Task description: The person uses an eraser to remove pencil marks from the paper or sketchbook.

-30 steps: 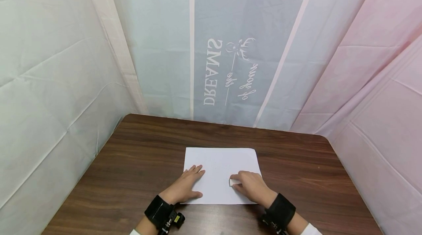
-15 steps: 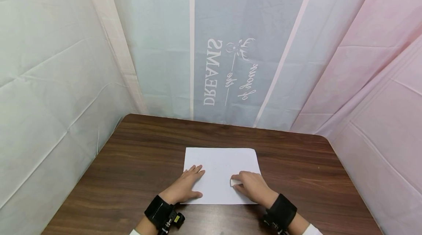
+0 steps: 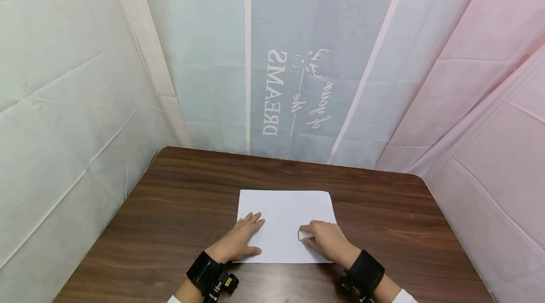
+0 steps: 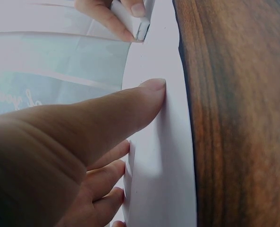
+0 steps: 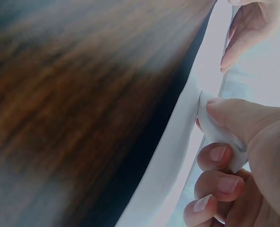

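Note:
A white sheet of paper (image 3: 285, 203) lies flat on the table, with faint specks near its middle. My left hand (image 3: 238, 239) rests on its left side, fingers spread and thumb out straight. On the right half, my right hand (image 3: 325, 239) pinches a small white eraser (image 3: 304, 235) between thumb and fingers, its end against the paper. The right wrist view shows the eraser (image 5: 220, 127) as a pale block under the thumb, the other fingers curled behind it. In the left wrist view, the eraser's end (image 4: 142, 29) has a dark smudged edge.
The dark wood-grain table (image 3: 191, 199) extends around the paper on all sides. Pale cloth hangs behind it, a printed curtain (image 3: 213, 57) at the back, with more cloth at left and right. Black wrist straps (image 3: 206, 272) with small cameras sit on both arms.
My right hand has slid slightly to the right over the paper with the eraser. The left hand and the sheet stay in place.

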{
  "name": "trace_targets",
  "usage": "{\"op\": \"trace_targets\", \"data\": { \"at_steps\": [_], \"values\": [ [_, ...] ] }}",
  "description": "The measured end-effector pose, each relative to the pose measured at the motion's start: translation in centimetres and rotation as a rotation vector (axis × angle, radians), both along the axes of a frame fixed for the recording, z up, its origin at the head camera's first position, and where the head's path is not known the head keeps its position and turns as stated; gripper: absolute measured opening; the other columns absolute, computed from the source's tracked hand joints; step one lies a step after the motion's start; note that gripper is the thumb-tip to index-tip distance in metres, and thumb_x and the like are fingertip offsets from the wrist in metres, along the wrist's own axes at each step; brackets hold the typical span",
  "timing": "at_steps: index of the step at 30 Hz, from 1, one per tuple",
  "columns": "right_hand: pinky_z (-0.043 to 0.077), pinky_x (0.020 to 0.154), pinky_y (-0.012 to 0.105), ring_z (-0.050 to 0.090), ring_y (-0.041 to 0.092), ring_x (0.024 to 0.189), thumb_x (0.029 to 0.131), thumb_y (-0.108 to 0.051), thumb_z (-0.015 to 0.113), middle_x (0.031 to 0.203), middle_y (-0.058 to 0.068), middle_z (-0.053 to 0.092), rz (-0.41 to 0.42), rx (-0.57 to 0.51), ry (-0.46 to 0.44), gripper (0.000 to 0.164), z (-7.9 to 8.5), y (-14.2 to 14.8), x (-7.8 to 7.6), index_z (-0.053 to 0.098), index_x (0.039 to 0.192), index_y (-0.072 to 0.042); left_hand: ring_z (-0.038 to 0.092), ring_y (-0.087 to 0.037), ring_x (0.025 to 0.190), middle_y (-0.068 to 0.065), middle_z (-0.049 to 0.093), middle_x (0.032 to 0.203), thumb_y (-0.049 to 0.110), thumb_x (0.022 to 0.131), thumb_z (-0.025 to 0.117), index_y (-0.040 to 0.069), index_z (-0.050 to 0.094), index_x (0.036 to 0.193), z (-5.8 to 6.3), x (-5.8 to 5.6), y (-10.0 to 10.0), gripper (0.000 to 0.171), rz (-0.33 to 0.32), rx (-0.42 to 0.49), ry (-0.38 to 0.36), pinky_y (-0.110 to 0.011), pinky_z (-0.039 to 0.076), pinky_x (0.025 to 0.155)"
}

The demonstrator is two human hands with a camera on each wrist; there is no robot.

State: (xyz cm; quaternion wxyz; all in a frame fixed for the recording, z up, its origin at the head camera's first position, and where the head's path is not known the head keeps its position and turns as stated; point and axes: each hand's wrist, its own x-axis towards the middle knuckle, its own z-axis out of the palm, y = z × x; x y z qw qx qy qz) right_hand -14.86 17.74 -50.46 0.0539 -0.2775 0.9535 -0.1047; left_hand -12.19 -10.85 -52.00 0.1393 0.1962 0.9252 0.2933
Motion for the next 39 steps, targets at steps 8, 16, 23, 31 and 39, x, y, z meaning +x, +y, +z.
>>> {"op": "trace_targets", "data": {
  "at_steps": [8, 16, 23, 31, 39],
  "values": [
    [0.042, 0.056, 0.022, 0.051, 0.0, 0.067, 0.087, -0.025, 0.078, 0.085, -0.004, 0.072, -0.005, 0.007, 0.015, 0.025, 0.0, 0.16, 0.04, 0.078, 0.112, -0.019, 0.031, -0.043, 0.151, -0.021, 0.038, 0.161, 0.023, 0.082, 0.084, 0.001, 0.05, 0.147, 0.07, -0.04, 0.03, 0.077, 0.0, -0.001, 0.003, -0.06, 0.028, 0.122],
    [0.046, 0.056, 0.024, 0.053, 0.0, 0.068, 0.087, -0.025, 0.079, 0.087, -0.004, 0.072, -0.033, 0.015, -0.007, 0.027, 0.11, 0.32, 0.17, 0.078, 0.113, -0.019, 0.031, -0.043, 0.151, -0.021, 0.038, 0.161, 0.022, 0.082, 0.084, 0.001, 0.049, 0.148, -0.08, -0.16, 0.01, 0.077, -0.003, -0.001, 0.005, -0.061, 0.027, 0.122],
    [0.05, 0.058, 0.025, 0.059, 0.001, 0.072, 0.086, -0.024, 0.079, 0.089, -0.003, 0.074, -0.027, 0.017, 0.001, 0.028, 0.19, 0.52, 0.13, 0.078, 0.113, -0.018, 0.03, -0.043, 0.152, -0.021, 0.037, 0.162, 0.023, 0.082, 0.083, 0.001, 0.049, 0.148, -0.13, -0.14, -0.05, 0.077, -0.003, 0.003, 0.001, -0.061, 0.027, 0.123],
    [0.052, 0.059, 0.027, 0.067, 0.008, 0.078, 0.087, -0.024, 0.079, 0.093, -0.002, 0.076, -0.035, 0.015, -0.01, 0.027, 0.31, 0.6, 0.17, 0.078, 0.113, -0.019, 0.03, -0.043, 0.152, -0.022, 0.037, 0.161, 0.022, 0.082, 0.084, 0.0, 0.049, 0.148, 0.03, -0.12, 0.03, 0.078, -0.001, 0.014, -0.008, -0.061, 0.026, 0.123],
    [0.057, 0.064, 0.03, 0.07, 0.011, 0.083, 0.088, -0.023, 0.078, 0.094, -0.002, 0.076, -0.031, 0.016, -0.026, 0.026, 0.42, 0.48, -0.03, 0.078, 0.113, -0.019, 0.028, -0.043, 0.153, -0.022, 0.036, 0.162, 0.021, 0.083, 0.083, 0.0, 0.048, 0.148, 0.1, -0.03, 0.04, 0.077, 0.001, 0.024, -0.022, -0.061, 0.025, 0.123]
  ]
}}
